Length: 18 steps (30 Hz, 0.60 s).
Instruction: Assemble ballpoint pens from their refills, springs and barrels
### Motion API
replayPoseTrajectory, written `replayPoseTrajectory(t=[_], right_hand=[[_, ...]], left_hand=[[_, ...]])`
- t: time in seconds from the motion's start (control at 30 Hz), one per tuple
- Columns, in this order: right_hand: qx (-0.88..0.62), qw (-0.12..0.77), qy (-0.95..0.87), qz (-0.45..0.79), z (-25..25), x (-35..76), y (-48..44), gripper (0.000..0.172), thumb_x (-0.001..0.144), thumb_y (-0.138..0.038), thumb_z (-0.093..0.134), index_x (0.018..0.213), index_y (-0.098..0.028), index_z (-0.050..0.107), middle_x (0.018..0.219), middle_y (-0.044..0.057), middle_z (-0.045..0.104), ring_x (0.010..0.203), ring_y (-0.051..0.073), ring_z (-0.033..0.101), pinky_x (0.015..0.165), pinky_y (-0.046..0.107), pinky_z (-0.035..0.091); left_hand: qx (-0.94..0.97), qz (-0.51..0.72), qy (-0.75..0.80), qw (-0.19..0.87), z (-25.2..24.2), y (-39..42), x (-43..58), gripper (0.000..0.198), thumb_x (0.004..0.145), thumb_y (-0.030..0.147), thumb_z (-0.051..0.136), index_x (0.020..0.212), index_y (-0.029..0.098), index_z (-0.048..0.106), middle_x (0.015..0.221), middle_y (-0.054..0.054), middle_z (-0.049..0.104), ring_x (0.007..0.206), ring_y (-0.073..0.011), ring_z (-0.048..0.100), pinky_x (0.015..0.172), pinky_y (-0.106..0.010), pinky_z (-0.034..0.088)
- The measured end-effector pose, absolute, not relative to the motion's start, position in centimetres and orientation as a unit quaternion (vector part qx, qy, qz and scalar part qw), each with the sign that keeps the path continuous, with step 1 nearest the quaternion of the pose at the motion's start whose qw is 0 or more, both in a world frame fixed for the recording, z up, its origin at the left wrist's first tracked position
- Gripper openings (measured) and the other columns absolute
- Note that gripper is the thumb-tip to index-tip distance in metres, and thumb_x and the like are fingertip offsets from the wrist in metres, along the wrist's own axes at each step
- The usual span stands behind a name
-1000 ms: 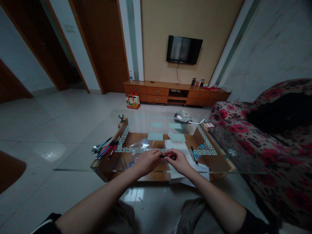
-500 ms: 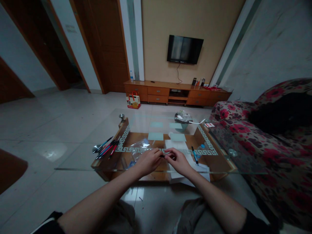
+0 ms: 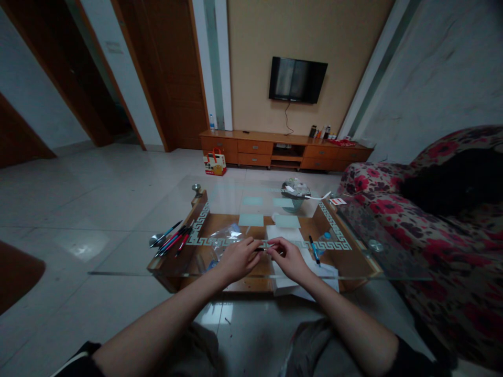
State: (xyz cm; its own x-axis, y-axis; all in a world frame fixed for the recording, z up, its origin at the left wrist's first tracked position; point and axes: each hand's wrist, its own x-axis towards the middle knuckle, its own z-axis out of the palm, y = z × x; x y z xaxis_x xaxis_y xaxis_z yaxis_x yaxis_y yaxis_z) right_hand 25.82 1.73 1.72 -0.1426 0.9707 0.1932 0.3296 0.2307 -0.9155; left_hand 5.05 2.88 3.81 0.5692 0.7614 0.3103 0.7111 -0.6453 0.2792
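Observation:
Over the near edge of the glass table (image 3: 129, 256), my left hand (image 3: 237, 258) and my right hand (image 3: 288, 257) meet fingertip to fingertip. Both pinch a small dark pen (image 3: 261, 249) held level between them, one hand at each end. A clear plastic bag (image 3: 226, 235) lies just beyond my left hand. White paper (image 3: 283, 233) lies under and behind my right hand. A blue pen (image 3: 313, 250) rests on the glass to the right of my right hand.
Several red, blue and black pens (image 3: 173, 241) lie grouped on the table's left part. A bowl (image 3: 294, 191) with wrappers stands at the far side. A floral sofa (image 3: 440, 220) runs along the right. A TV cabinet (image 3: 283, 149) stands against the far wall.
My hands have drawn slightly apart, so a little more of the pen shows between the fingertips. Everything else on the table has stayed put.

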Motion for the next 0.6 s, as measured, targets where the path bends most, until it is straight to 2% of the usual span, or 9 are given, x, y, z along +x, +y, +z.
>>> replayPoseTrajectory(t=[0.1, 0.3, 0.6], right_hand=[[-0.491, 0.430, -0.658, 0.377, 1.55, 25.87, 1.79, 0.025, 0.087, -0.036, 0.061, 0.106, -0.019, 0.063, 0.084, 0.002, 0.070, 0.076, 0.016, 0.065, 0.068, 0.027, 0.049], [-0.495, 0.436, -0.653, 0.372, 1.31, 25.88, 1.94, 0.024, 0.086, -0.034, 0.062, 0.105, -0.019, 0.063, 0.085, 0.002, 0.070, 0.077, 0.016, 0.065, 0.068, 0.027, 0.049], [-0.523, 0.435, -0.656, 0.328, 0.74, 26.51, 2.51, 0.022, 0.086, -0.031, 0.059, 0.104, -0.019, 0.064, 0.084, 0.003, 0.068, 0.074, 0.016, 0.063, 0.066, 0.028, 0.049]], left_hand=[[0.888, 0.194, 0.414, 0.055, 3.87, 2.93, 5.03, 0.034, 0.098, 0.034, 0.045, 0.131, 0.031, 0.053, 0.099, -0.005, 0.062, 0.086, -0.0192, 0.063, 0.071, -0.027, 0.046], [0.894, 0.176, 0.409, 0.048, 3.84, 3.10, 4.98, 0.024, 0.098, 0.034, 0.043, 0.108, 0.026, 0.064, 0.094, -0.004, 0.061, 0.080, -0.0173, 0.061, 0.066, -0.026, 0.043], [0.891, 0.199, 0.402, 0.078, 3.79, 3.13, 4.90, 0.020, 0.097, 0.030, 0.046, 0.104, 0.024, 0.063, 0.094, -0.004, 0.059, 0.082, -0.0172, 0.061, 0.072, -0.027, 0.046]])
